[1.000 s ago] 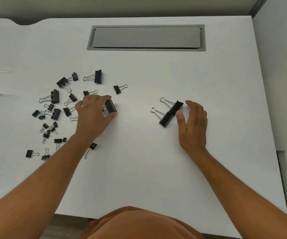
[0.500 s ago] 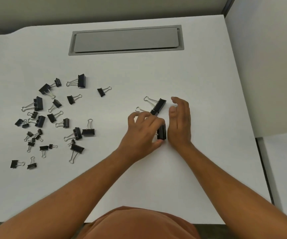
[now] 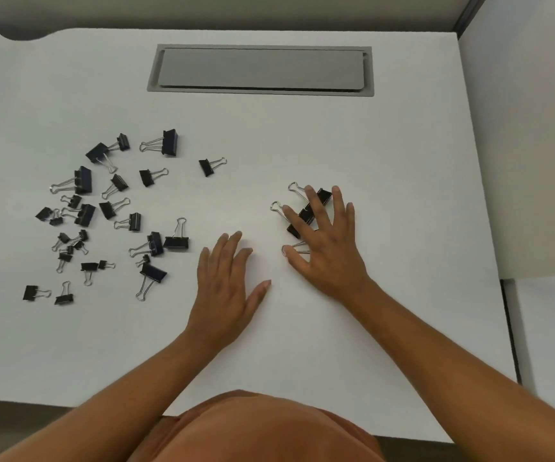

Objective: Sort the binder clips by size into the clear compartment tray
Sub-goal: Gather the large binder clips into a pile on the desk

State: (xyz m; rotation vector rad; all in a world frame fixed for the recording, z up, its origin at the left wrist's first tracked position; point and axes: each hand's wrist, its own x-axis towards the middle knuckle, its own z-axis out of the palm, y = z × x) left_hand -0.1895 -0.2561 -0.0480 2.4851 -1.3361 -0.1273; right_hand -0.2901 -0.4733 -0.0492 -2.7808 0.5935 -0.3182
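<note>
Right hand [image 3: 326, 248] spread flat over large black metal binder clips [image 3: 306, 213]; left hand [image 3: 226, 281] released, empty, beside them.

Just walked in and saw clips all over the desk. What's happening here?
A person is sorting binder clips by size on a white desk. The right hand lies spread over a few large clips grouped apart. The left hand is open and empty. The scattered pile is still unsorted, and no tray is in view.

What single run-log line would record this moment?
left hand open, empty | right hand spread over large clips | mixed clips unsorted on desk | tray unseen
</note>
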